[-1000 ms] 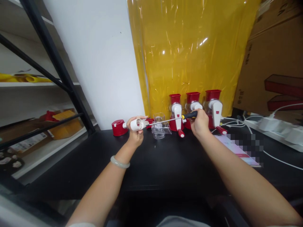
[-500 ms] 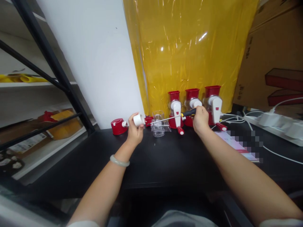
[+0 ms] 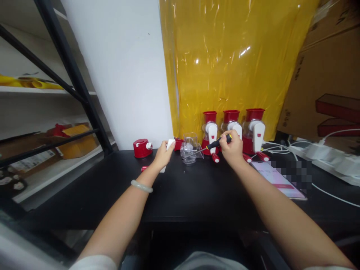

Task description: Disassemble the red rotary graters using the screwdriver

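In my left hand [image 3: 161, 155] is a white crank handle [image 3: 170, 144]; its red knob [image 3: 144, 168] shows to the left below the fingers, and the palm hides its middle. My right hand [image 3: 233, 148] grips a screwdriver [image 3: 215, 144] by its black and yellow handle, the metal shaft slanting down to the left. The shaft passes in front of a clear plastic grater body [image 3: 190, 157] standing on the black table; I cannot tell whether it touches. A red base [image 3: 142, 148] with a white fitting sits left of my left hand. Another red part [image 3: 179, 144] lies behind.
Three red and white rotary graters [image 3: 210, 116] stand in a row at the back. A phone [image 3: 277, 180] lies on the right, near white cables and a power strip [image 3: 332, 155]. Shelves [image 3: 53, 88] rise on the left, a cardboard box [image 3: 317, 75] at right.
My left hand has turned the crank handle over, so its round white end no longer faces the screwdriver. The screwdriver has dropped and now tilts more steeply down to the left.
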Tool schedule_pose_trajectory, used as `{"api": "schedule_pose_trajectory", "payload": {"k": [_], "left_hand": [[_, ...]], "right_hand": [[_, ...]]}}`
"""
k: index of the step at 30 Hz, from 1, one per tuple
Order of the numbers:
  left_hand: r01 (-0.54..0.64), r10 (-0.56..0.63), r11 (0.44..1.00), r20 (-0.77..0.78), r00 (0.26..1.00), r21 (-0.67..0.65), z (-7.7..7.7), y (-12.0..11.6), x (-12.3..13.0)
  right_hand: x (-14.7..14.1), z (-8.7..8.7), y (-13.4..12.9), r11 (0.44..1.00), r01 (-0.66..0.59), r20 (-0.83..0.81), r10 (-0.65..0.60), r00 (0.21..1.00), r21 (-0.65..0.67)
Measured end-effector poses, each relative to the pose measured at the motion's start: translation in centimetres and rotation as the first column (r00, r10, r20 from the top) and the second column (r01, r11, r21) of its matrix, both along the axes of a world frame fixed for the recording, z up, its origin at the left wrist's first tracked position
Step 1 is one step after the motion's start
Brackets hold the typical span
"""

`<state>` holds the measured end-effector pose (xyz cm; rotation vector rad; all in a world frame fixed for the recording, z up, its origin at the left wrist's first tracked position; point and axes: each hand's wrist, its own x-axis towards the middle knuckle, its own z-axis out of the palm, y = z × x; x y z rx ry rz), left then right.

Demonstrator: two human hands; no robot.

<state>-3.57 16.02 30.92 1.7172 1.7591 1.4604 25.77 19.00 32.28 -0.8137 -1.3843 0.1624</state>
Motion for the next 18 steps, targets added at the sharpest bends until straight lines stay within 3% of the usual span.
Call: {"api": "schedule_pose_trajectory", "payload": {"k": [5, 13, 16, 18], "left_hand": [[-0.013, -0.003, 0.988, -0.103, 0.995, -0.154, 0.2, -0.6, 0.2], [-0.062, 0.000, 0.980, -0.312, 0.950, -0.191, -0.3, -0.7, -0.1], [-0.084, 0.004, 0.974, -0.354, 0.935, -0.211, -0.2, -0.8, -0.1], [-0.092, 0.006, 0.973, -0.378, 0.926, -0.210, -0.1, -0.8, -0.1]], "right_hand": [[-0.4, 0.0, 0.1, 0.998, -0.016, 0.042, 0.019, 0.999, -0.061], [-0.2, 1.5, -0.7, 0.983, -0.044, 0.163, 0.074, 0.984, -0.180], [1.2, 0.8, -0.6, 0.973, -0.035, 0.124, 0.065, 0.990, -0.228], [2.1, -0.2, -0.5, 0.944, -0.091, 0.044, 0.111, 0.993, -0.319]]}}
